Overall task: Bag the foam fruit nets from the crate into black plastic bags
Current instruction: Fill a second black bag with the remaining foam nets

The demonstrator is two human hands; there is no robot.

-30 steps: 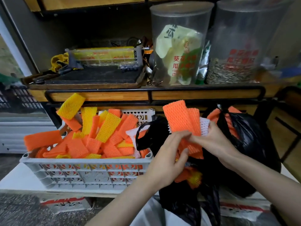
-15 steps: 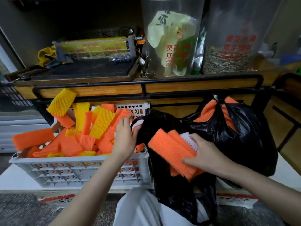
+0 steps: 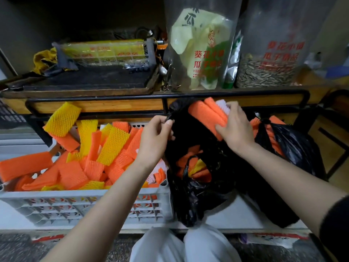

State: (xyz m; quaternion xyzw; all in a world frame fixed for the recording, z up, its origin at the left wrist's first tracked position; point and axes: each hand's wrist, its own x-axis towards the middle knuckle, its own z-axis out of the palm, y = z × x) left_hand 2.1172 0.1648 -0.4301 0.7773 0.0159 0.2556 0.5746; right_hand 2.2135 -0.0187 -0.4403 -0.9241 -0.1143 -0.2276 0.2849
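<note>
Overhanging shelf edge (image 3: 264, 97) above black bag (image 3: 188, 135)

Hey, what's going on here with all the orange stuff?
A person is bagging foam nets. The left hand pinches the edge of an open black bag, holding it up, while the right hand holds a bundle of orange nets over its mouth. A few nets lie inside it. The crate beside it holds many more, and a second bag on the right looks full.
</note>
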